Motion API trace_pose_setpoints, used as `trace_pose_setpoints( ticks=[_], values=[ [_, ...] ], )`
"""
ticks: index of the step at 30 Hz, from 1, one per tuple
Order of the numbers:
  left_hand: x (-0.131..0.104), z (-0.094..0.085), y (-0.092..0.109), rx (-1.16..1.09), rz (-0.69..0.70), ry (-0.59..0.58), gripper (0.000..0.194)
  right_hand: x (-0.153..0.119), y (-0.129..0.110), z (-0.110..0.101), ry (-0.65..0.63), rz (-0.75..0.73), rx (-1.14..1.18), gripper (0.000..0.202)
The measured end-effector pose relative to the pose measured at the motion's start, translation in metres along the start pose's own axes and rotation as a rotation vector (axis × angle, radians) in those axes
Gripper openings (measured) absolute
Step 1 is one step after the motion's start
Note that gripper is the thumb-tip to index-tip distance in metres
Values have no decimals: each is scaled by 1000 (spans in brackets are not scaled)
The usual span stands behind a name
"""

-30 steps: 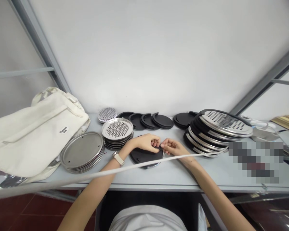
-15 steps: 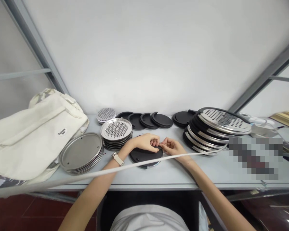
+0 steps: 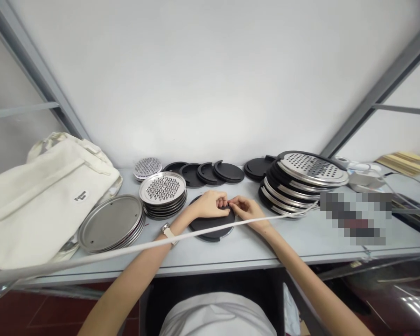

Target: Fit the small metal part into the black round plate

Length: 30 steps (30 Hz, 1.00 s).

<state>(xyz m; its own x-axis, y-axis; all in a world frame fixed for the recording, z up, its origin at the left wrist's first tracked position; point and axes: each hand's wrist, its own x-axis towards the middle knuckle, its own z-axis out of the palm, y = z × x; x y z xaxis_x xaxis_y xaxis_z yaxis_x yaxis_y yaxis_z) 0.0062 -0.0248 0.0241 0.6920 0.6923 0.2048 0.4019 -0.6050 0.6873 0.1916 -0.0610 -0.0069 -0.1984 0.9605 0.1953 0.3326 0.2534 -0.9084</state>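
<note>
A round black disc (image 3: 210,226) with a metal edge showing at its right lies flat on the table in front of me. My left hand (image 3: 212,204) rests over the disc's far side, fingers curled and closed. Close beside it, my right hand (image 3: 247,210) pinches at the disc's upper right rim. Whatever sits between the fingertips is too small to make out. To the left stands a stack of metal grater discs (image 3: 163,189), with plain metal discs (image 3: 111,223) stacked nearer the bag.
Black rings and discs (image 3: 229,171) lie along the wall. A tall stack of perforated metal and black discs (image 3: 311,167) stands at right. A cream bag (image 3: 49,186) fills the left. A white cord (image 3: 129,256) crosses in front of my forearms.
The view has shifted slightly. My right hand has moved closer to my left at the disc's rim, and the disc appears turned a little.
</note>
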Motion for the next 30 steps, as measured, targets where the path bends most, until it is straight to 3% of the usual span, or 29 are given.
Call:
trace_pose_setpoints(
  ticks=[6,11,15,20,24,30],
  values=[
    [1,7,7,106,-23,93,9,1,12,0,85,-70,-71,32],
    [1,7,8,134,10,102,10,5,19,0,95,25,56,44],
    [1,6,8,152,-11,84,10,4,12,-1,107,59,-52,46],
    [1,6,9,162,-32,84,10,-2,2,0,82,-36,-244,35],
    [1,7,7,155,-24,80,10,-2,8,-1,88,-97,-358,29],
    [2,8,2,159,7,89,12,-1,11,0,100,-139,-384,28]
  ],
)
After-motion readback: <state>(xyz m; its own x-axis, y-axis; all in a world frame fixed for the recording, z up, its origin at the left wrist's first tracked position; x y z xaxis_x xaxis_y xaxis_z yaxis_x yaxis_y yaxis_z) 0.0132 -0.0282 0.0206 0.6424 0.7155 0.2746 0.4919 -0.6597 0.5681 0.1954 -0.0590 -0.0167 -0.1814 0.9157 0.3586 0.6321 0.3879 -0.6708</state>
